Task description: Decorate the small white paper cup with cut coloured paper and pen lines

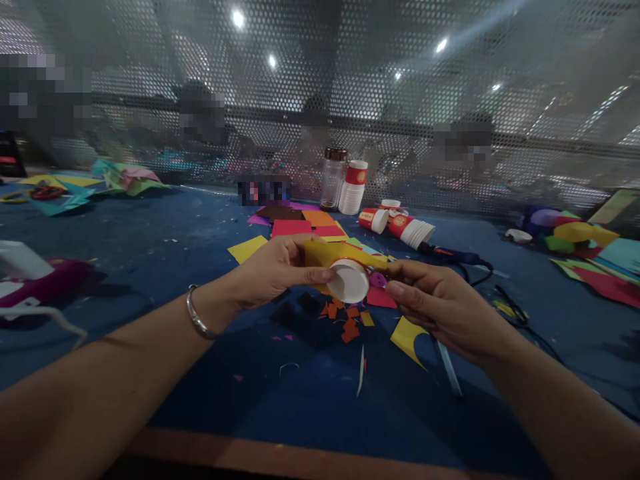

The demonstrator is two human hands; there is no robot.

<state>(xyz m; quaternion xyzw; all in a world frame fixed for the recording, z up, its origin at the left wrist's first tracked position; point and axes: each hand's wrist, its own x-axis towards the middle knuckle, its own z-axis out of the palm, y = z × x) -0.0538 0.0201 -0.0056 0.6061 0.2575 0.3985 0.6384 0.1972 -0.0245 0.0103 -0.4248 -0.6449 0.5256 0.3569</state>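
Note:
Between my hands, above the table, is a paper cup [349,281] with its white round end facing me and yellow paper [320,252] about it. My left hand [275,270] grips the cup and yellow paper from the left, thumb on the rim of the white end. At the cup's right side sits a small purple round piece [378,280] with darker marks on it. My right hand [443,300] is closed in a pinch at this piece, its index fingertip by the end of the yellow paper. What lies between those fingertips is partly hidden.
Orange paper scraps [350,327] and a cut yellow sheet [407,340] lie on the blue table [310,413]. Behind are coloured sheets [293,229], a glass bottle [333,180], stacked paper cups [353,190] and tipped cups [410,230]. A black cable [520,313] runs right.

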